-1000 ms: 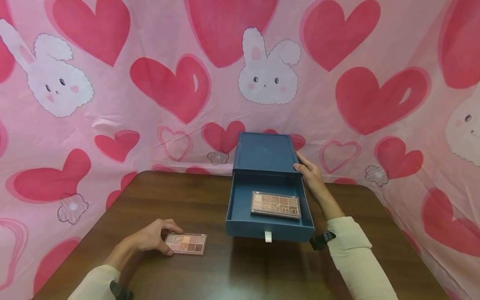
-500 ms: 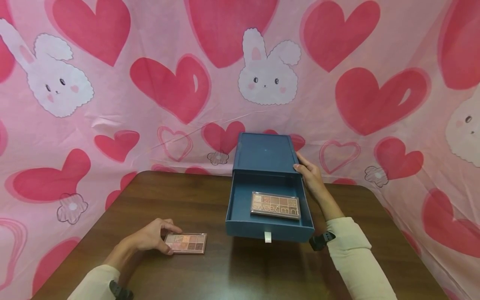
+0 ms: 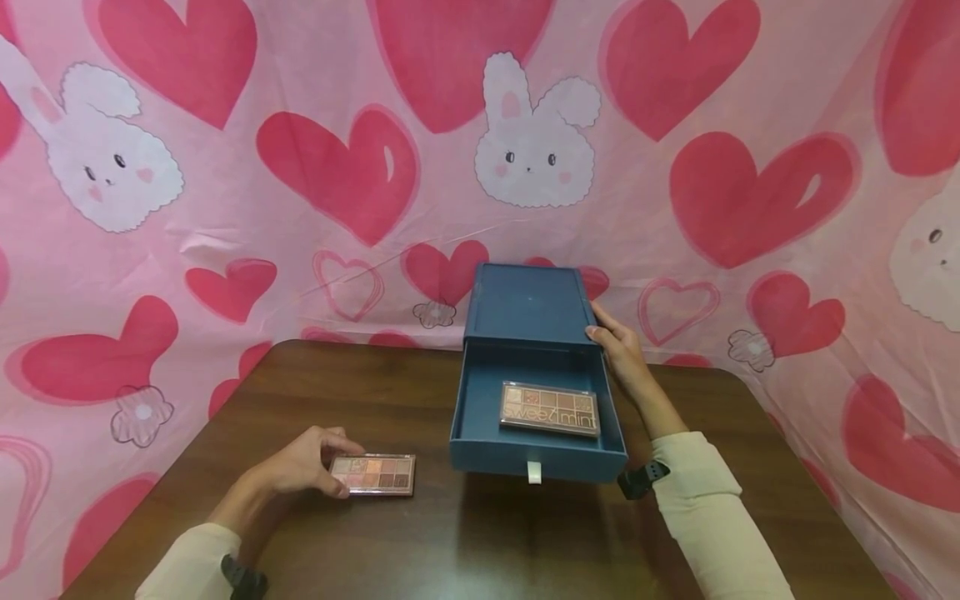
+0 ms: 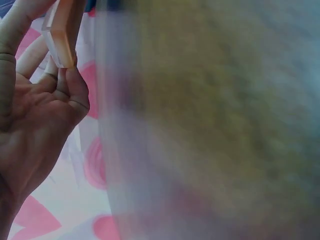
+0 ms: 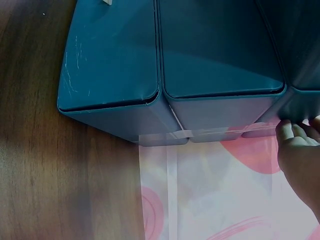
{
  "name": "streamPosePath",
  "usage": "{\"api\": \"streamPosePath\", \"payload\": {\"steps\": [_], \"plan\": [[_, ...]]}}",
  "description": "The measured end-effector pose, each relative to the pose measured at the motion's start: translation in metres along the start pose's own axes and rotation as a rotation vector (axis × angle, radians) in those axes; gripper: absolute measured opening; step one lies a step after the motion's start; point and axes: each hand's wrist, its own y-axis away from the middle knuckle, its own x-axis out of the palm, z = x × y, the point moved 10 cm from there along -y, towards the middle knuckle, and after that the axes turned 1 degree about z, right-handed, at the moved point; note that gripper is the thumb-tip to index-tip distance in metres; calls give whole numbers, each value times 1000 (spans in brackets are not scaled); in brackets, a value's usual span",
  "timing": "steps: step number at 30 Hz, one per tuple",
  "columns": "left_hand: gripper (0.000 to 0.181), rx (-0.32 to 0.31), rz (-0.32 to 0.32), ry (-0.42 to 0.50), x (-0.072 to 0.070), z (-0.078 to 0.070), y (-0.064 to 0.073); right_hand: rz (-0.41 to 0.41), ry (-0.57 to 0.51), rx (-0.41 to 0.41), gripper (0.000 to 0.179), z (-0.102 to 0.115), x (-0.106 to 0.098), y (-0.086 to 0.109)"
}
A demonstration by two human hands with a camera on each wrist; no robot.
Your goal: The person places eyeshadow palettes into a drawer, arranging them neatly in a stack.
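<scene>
In the head view my left hand point(image 3: 303, 467) pinches the left end of an eyeshadow palette point(image 3: 378, 475) with a clear lid, low over the table. Its thumb is on the near edge, fingers on the far edge. The left wrist view shows the palette's end point(image 4: 65, 35) between the fingers of the hand point(image 4: 37, 115). My right hand point(image 3: 622, 350) grips the right side of a dark blue drawer box point(image 3: 528, 304), thumb at the top edge. The top drawer point(image 3: 495, 454) is pulled out. A second eyeshadow palette point(image 3: 551, 408) lies inside, leaning right.
The right wrist view shows the stacked drawer units point(image 5: 215, 50) side-on, with the right hand point(image 5: 302, 150) at the upper one. A white pull tab point(image 3: 534, 472) hangs on the drawer front. Around the brown table point(image 3: 367, 400) hangs a pink heart-and-bunny cloth point(image 3: 315, 50).
My left hand has raised the palette slightly and shifted it a little away from me. The right hand, the box and the pulled-out drawer have stayed in place.
</scene>
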Motion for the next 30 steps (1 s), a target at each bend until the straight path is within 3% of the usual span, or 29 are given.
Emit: {"api": "streamPosePath", "payload": {"steps": [9,18,30], "plan": [[51,76,-43,13,-17,-19,-7,6,6,4,61,1,1,0],[52,71,-82,90,-32,-31,-12,4,-3,0,61,-1,-1,0],[47,265,-123,122,-58,-74,-24,0,6,-12,60,1,-1,0]]}}
